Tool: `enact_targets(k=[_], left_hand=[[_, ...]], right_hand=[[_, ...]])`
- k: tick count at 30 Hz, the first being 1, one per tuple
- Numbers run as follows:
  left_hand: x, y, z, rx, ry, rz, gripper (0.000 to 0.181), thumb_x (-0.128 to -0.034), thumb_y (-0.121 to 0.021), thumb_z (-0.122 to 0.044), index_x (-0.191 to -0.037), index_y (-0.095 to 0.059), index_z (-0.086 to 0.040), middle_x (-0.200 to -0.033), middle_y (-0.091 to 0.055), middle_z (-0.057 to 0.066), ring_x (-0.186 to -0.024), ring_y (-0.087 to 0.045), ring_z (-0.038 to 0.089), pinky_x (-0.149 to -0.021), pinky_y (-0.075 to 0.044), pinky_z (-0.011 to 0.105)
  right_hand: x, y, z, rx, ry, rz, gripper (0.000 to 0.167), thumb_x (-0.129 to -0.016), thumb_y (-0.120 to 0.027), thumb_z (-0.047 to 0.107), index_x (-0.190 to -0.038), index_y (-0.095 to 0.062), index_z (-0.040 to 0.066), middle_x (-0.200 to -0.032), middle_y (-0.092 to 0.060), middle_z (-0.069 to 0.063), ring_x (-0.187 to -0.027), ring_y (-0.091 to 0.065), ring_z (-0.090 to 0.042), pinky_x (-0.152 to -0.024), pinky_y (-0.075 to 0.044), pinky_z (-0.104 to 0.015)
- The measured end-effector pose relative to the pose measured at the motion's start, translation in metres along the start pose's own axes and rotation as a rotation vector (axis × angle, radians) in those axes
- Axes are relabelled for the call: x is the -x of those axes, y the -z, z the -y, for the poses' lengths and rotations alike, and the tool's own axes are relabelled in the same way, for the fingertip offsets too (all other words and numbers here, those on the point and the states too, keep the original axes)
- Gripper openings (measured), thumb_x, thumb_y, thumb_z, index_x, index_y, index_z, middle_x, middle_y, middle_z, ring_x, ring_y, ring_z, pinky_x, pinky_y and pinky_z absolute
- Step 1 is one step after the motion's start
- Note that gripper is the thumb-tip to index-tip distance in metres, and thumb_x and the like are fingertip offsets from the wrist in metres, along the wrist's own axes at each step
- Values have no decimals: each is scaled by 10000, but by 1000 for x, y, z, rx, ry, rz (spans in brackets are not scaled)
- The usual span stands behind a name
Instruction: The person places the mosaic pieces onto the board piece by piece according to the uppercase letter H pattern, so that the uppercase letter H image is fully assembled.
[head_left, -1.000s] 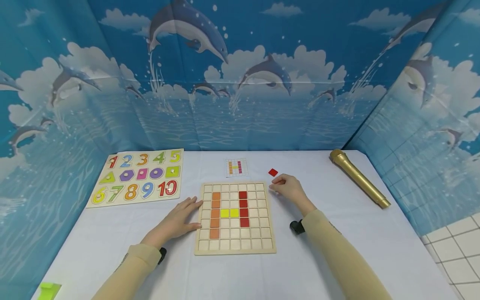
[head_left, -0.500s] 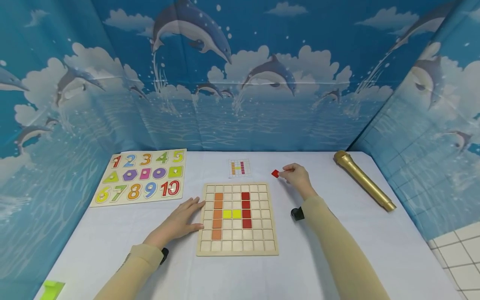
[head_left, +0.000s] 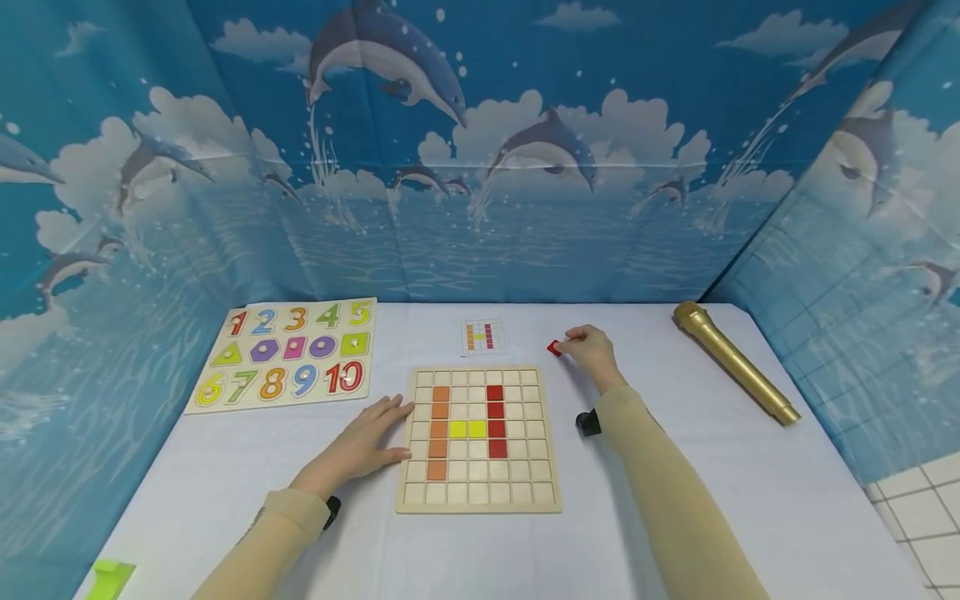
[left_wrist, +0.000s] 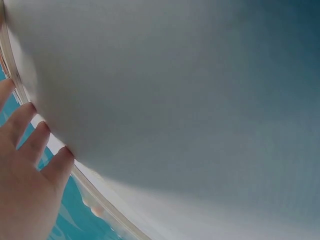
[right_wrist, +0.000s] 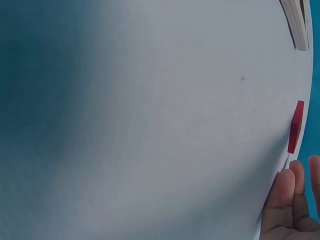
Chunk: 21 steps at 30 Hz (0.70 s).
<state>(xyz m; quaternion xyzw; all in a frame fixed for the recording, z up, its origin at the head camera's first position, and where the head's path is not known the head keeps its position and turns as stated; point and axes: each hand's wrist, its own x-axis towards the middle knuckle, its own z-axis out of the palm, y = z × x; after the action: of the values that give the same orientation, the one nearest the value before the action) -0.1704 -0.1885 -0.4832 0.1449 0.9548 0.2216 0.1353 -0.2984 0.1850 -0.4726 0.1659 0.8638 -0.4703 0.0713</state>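
A wooden grid board [head_left: 522,492] lies on the white table, holding a column of orange tiles [head_left: 438,428], two yellow tiles [head_left: 467,429] and a column of red tiles [head_left: 497,421]. My left hand [head_left: 356,452] rests at the board's left edge, fingers spread and touching it; the left wrist view shows this hand [left_wrist: 30,185] too. Beyond the board's upper right corner, my right hand [head_left: 595,357] reaches a loose red tile [head_left: 553,348]. In the right wrist view that tile [right_wrist: 296,127] lies just past the fingertips of the hand [right_wrist: 287,215], not visibly gripped.
Behind the board lies a small pattern card [head_left: 483,337]. A number and shape puzzle [head_left: 277,361] is at the back left, and a gold microphone [head_left: 735,361] at the right. A green object [head_left: 111,577] shows at the near left corner.
My right hand moves outward from beside the board to the loose red tile, its fingers now partly covering it. My left hand stays at the board's edge. The head view shifts slightly.
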Motion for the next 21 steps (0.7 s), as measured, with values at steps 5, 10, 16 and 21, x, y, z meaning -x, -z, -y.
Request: enact_targets(k=[5, 10, 16, 21], left_hand=[[0, -1, 0, -10, -1, -6, 755, -866, -740, -370, -1512, -406, -166, -1606, -315, 110, -1499, -229, 366, -1198, -263, 583], [0, 0, 0, -10, 0, -9, 759, -864, -744, -370, -1512, -405, -166, -1605, -316, 112, -1500, -228, 368, -1196, -263, 586], [-1, -1, 1, -11, 8, -6, 758, -866, -741, -370, -1514, -402, -173, -1608, -312, 108, -1502, -224, 365, -1196, -261, 590], [-1, -2, 2, -5, 9, -2, 756, -867, -741, -372, -1514, -402, -176, -1610, -309, 102, -1504, -220, 361, -1200, -257, 584]], right_hand=[[-1, -1, -1, 22, 18, 4, 392, -929, -664, 175, -1264, -579, -9, -1278, -574, -216, -1142, -533, -319, -1025, -478, -456], [-1, -3, 0, 71, 30, 25, 416, -919, -683, 172, -1267, -560, -21, -1254, -570, -214, -1107, -536, -315, -1015, -486, -441], [1, -4, 0, 92, 53, 73, 411, -922, -681, 181, -1256, -564, -28, -1240, -555, -222, -1099, -523, -322, -1004, -477, -447], [2, -5, 1, 137, 56, 68, 367, -927, -672, 182, -1212, -577, -29, -1211, -557, -217, -1062, -512, -308, -966, -490, -431]])
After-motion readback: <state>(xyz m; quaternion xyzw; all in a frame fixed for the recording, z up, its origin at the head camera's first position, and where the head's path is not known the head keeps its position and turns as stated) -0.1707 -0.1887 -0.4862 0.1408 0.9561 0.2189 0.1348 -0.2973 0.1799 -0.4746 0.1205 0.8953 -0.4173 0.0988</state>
